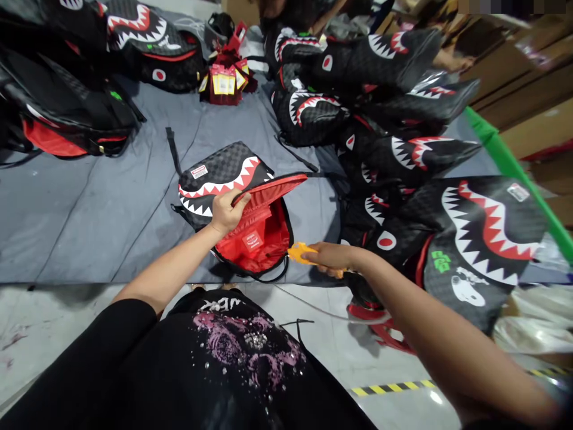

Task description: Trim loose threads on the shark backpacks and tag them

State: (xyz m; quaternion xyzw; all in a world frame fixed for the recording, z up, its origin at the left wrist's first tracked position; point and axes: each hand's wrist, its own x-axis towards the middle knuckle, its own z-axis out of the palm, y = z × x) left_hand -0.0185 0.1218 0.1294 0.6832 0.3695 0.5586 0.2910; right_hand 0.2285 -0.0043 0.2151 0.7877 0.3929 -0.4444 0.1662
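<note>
A black checkered backpack [215, 162] with a red-and-white shark-mouth print lies on the grey-covered table before me. Its main compartment gapes, showing a red lining [273, 233] and a label inside. My left hand [229, 212] pinches the edge of the lifted front flap, thumb over the red side. In my right hand [333, 258] is an orange gun-shaped hand tool [301, 253], its front end close to the bag's right rim by the zipper. The fingers cover much of the tool, so its exact kind is unclear.
Similar shark-print bags are piled at the right [487, 233] and more lie at the upper left [80, 107]. Red tags with yellow labels [225, 83] stand at the back. A green edge strip [514, 161] borders the table's right. Another person's hand [456, 61] shows beyond.
</note>
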